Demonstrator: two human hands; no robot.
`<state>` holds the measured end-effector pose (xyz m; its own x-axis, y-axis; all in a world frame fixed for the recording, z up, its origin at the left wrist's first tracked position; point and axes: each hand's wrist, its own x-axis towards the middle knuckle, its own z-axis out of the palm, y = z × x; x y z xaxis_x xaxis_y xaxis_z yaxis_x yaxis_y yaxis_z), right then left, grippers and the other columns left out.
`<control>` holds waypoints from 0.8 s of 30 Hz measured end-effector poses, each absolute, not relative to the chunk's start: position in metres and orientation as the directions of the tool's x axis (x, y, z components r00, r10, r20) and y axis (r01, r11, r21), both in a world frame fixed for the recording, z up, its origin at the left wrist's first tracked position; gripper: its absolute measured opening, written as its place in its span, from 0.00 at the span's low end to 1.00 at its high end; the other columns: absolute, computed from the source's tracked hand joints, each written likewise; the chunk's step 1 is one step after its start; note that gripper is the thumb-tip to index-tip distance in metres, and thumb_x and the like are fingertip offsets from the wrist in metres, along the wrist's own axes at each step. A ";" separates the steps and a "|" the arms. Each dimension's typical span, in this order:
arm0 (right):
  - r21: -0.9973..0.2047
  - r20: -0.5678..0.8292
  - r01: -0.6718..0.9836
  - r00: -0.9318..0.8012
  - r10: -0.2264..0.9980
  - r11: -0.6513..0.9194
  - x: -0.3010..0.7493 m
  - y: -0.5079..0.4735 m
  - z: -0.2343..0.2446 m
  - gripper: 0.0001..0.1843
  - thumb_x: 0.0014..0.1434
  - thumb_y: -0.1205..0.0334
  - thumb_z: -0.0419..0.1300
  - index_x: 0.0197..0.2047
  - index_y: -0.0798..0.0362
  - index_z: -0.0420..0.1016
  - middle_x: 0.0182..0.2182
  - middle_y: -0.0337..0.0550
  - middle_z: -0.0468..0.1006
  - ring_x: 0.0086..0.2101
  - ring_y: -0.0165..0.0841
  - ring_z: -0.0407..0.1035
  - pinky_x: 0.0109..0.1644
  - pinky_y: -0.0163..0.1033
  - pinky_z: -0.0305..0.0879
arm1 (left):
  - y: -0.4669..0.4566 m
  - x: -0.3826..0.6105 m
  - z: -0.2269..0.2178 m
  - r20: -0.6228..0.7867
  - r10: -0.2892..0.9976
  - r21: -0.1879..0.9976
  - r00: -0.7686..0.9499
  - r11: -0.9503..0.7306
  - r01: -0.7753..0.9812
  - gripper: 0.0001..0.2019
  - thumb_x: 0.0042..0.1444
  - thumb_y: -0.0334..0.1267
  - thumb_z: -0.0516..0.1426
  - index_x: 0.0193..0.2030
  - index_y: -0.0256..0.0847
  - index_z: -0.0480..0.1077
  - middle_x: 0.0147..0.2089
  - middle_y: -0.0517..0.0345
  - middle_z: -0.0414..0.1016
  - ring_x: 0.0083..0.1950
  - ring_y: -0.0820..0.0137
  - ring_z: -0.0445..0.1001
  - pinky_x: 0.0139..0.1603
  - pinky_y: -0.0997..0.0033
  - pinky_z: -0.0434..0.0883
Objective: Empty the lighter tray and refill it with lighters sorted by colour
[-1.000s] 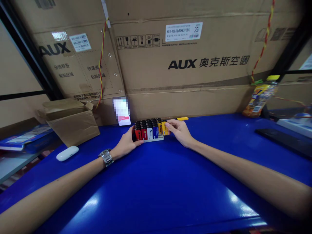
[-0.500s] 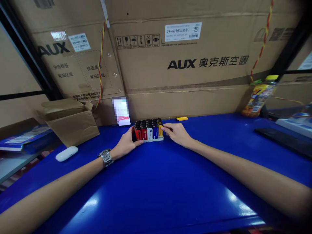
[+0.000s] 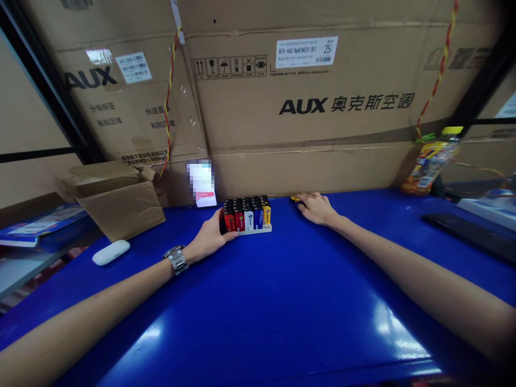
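Rows of lighters [image 3: 249,219] with black tops stand upright in a shallow white tray [image 3: 258,231]; the front row runs from red through white and blue to yellow. My left hand [image 3: 213,231], a metal watch on its wrist, is closed round the left end of the tray, its thumb along the front. At the back of the table, my right hand [image 3: 316,208] has its fingers curled down over a loose yellow lighter [image 3: 295,199] that lies flat. Most of that lighter is hidden under the fingers.
A phone [image 3: 203,183] leans on the large cardboard box [image 3: 342,140] behind. An open small carton [image 3: 121,207] and a white earbud case [image 3: 111,252] are on the left. A drink bottle [image 3: 433,164] and a black flat object [image 3: 467,231] are on the right.
My right hand has left the yellow lighter at the tray's right end and moved right and back onto the loose yellow lighter. My left hand stays on the tray.
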<state>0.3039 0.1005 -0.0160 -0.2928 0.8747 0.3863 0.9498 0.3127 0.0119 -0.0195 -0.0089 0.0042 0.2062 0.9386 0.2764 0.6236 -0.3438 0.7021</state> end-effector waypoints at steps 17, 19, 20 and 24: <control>-0.020 0.326 0.697 -0.674 0.663 0.717 0.304 0.096 -0.006 0.21 0.58 0.69 0.47 0.50 0.61 0.75 0.48 0.58 0.73 0.48 0.41 0.67 0.54 0.46 0.61 | -0.008 -0.021 0.002 0.294 0.928 0.686 0.229 -0.372 0.626 0.36 0.48 0.45 0.61 0.63 0.38 0.55 0.60 0.44 0.68 0.60 0.54 0.67 0.62 0.49 0.61; 0.038 0.329 0.695 -0.687 0.647 0.718 0.305 0.093 -0.002 0.21 0.55 0.72 0.50 0.49 0.59 0.76 0.46 0.56 0.75 0.46 0.42 0.67 0.52 0.46 0.61 | -0.009 -0.021 0.003 0.291 0.930 0.688 0.224 -0.367 0.627 0.36 0.48 0.45 0.61 0.62 0.37 0.56 0.60 0.43 0.68 0.60 0.54 0.68 0.62 0.49 0.62; 0.074 0.329 0.699 -0.691 0.644 0.711 0.305 0.091 -0.001 0.20 0.54 0.71 0.51 0.47 0.57 0.77 0.44 0.55 0.76 0.45 0.43 0.67 0.51 0.47 0.61 | -0.009 -0.020 0.003 0.287 0.932 0.690 0.222 -0.362 0.627 0.35 0.48 0.45 0.61 0.62 0.37 0.56 0.60 0.43 0.68 0.60 0.53 0.68 0.62 0.49 0.62; 0.094 0.373 0.726 -0.660 0.652 0.681 0.301 0.083 0.001 0.13 0.60 0.62 0.51 0.42 0.55 0.74 0.37 0.55 0.76 0.40 0.44 0.67 0.44 0.47 0.60 | -0.010 -0.019 0.005 0.279 0.935 0.688 0.219 -0.353 0.633 0.35 0.48 0.46 0.61 0.62 0.36 0.56 0.60 0.43 0.68 0.59 0.54 0.68 0.62 0.49 0.62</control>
